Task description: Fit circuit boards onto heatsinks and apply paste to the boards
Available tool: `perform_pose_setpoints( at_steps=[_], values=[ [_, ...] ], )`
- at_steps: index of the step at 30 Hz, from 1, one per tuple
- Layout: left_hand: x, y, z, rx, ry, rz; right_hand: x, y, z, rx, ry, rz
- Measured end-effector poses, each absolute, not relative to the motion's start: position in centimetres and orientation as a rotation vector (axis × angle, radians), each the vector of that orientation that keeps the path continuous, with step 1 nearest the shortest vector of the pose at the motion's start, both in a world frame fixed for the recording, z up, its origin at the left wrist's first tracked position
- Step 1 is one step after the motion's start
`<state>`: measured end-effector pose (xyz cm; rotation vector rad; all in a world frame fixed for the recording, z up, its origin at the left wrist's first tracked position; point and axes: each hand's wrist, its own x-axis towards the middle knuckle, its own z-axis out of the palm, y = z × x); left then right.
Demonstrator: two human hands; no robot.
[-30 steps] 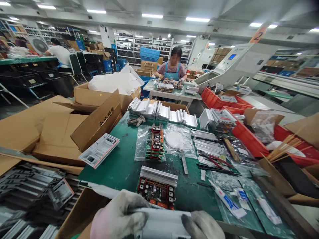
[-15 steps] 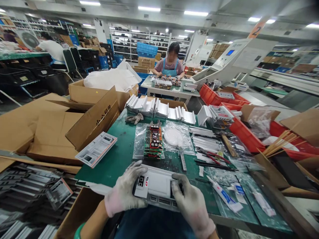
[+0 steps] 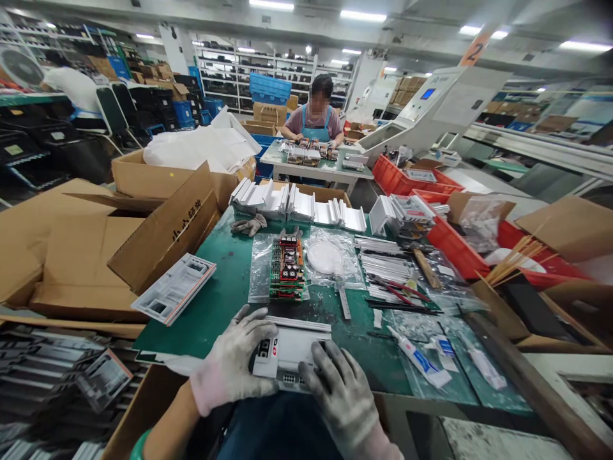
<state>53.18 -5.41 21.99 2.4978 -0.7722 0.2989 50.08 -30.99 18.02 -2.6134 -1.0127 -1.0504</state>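
Both my hands wear greyish-white work gloves. My left hand [image 3: 230, 361] is closed round the left end of a white electronics housing [image 3: 295, 348], thumb along the near side and fingers over the top. The housing has black connector openings and red marks at its left, with more sockets along the near edge. Across its right part lies my right hand [image 3: 341, 390], fingers stretched and slightly apart, hiding that end. Beyond the housing, a stack of circuit boards [image 3: 288, 268] rests on a plastic bag. Another white housing part [image 3: 175, 287] lies at the table's left.
White metal profiles [image 3: 301, 206] line the far edge of the green table [image 3: 225, 268]. Metal strips [image 3: 383, 263], red-handled pliers [image 3: 405, 292] and a glue tube [image 3: 419, 358] lie right. Cardboard boxes [image 3: 81, 255] flank the left, red crates [image 3: 454, 246] the right. A co-worker [image 3: 313, 118] sits opposite.
My right hand has shifted from gripping the housing's right end to lying over its top with fingers stretched. My left hand keeps its hold. The whole view has moved slightly.
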Motion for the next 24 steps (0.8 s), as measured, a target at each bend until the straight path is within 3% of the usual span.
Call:
perform_pose_setpoints(
  at_steps=[3,12,24],
  values=[
    [52.7,-5.2,21.8,2.523,-0.817,0.389,50.1,-31.0,17.7,-2.587,-1.017,-1.108],
    [53.8,-5.1,22.1,2.387,-1.111,0.824,52.9,-33.2,22.4,-2.555,-1.198,-0.803],
    [54.8,-5.1,22.3,2.371,-1.161,0.901,53.2,-33.5,22.5,-2.535,-1.265,-0.857]
  ],
)
